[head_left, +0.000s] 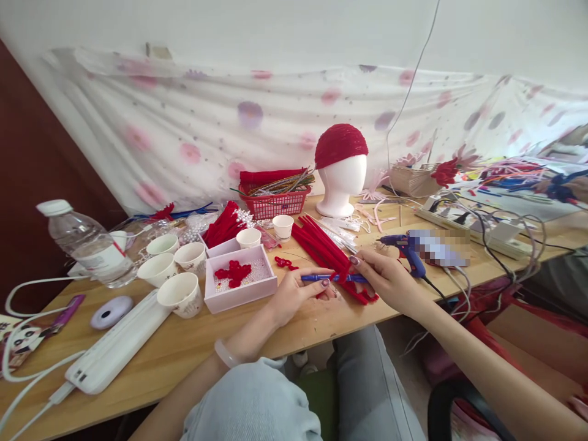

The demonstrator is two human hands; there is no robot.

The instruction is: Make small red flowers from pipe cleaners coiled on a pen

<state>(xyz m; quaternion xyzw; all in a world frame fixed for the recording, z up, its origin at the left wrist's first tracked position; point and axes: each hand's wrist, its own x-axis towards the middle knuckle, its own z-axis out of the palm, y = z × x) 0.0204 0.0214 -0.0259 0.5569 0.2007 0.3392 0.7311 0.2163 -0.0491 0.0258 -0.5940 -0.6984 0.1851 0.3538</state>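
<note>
Two hands worked at the bench (184, 346) front edge, both pinched on one blue pipe cleaner (333, 278) held level between them. Left hand (294, 293) gripped its left end, fingers curled, wrist wearing a pale bangle. Right hand (388, 278) gripped the right end, fingertips closed tight over it. The cleaner sat just above a bundle of red pipe cleaners (328, 254) lying diagonally on the bench, touching or nearly touching them; couldn't tell which.

Just left of the left hand: pink box (241, 278) with red pieces on white beads inside. Further left, paper cups (179, 293) clustered, a white case (114, 343), and a lilac disc (110, 311). Water bottle (87, 245) lay tilted near the left edge.

Just behind the right hand: blue glue gun (407, 248), cord trailing off the bench edge. Power strip (482, 236) well right of it.

Farther back: red basket (275, 205) holding sticks, then a white mannequin head (342, 184) wearing a red cap (340, 144). Floral cloth (206, 122) hung along the wall behind everything.
</note>
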